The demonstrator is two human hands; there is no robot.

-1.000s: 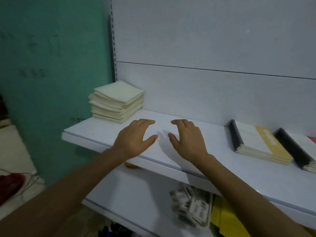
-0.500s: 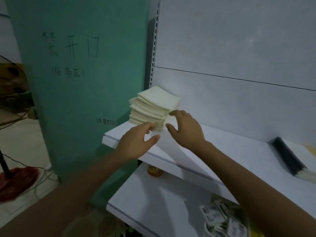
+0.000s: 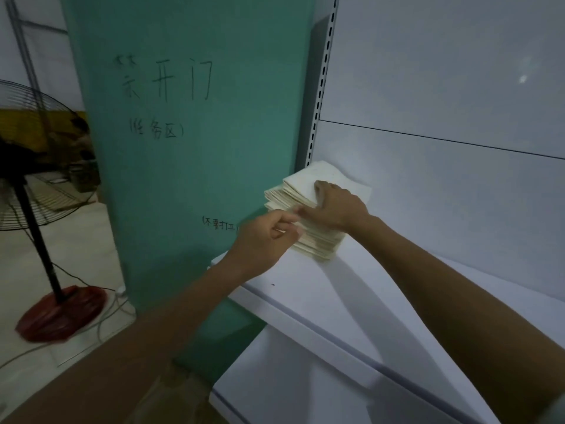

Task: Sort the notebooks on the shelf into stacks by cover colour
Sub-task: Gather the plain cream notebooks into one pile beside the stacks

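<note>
- Fingers [image 3: 286,218] of the left hand [image 3: 263,240] are curled in tight. Thumb and forefinger pinch some edges on the near-left side of the stack of cream notebooks [image 3: 308,182]. It's kinda blurry right there, so no telling how many covers they've got.
- The right hand [image 3: 339,209] sits on top of the same stack. Its fingers [image 3: 322,188] are bent down over the top cover, and the thumb stretches along the near side toward the left fingers, almost touching them. So that hand is gripping the upper part of the pile.
- The stack is right under the right fingers, at the far-left end of the white shelf [image 3: 336,289] and close to the back panel [image 3: 443,185]. Every cover that shows is the same cream colour. The pile is a bit fanned out, and the corners don't line up.
- Beyond the fingers, up and slightly left, the slotted upright [image 3: 321,87] of the shelving rises.
- Below both forearms, nearer the person than the fingers, there's a lower shelf [image 3: 290,384], also white.
- Left of the left fingers is a green wall [image 3: 183,179] with dark handwritten characters on it.
- Well off to the left of that stands a pedestal fan [image 3: 30,142] on a red base [image 3: 58,313], with a cable [image 3: 101,328] trailing over the floor beside it.
</note>
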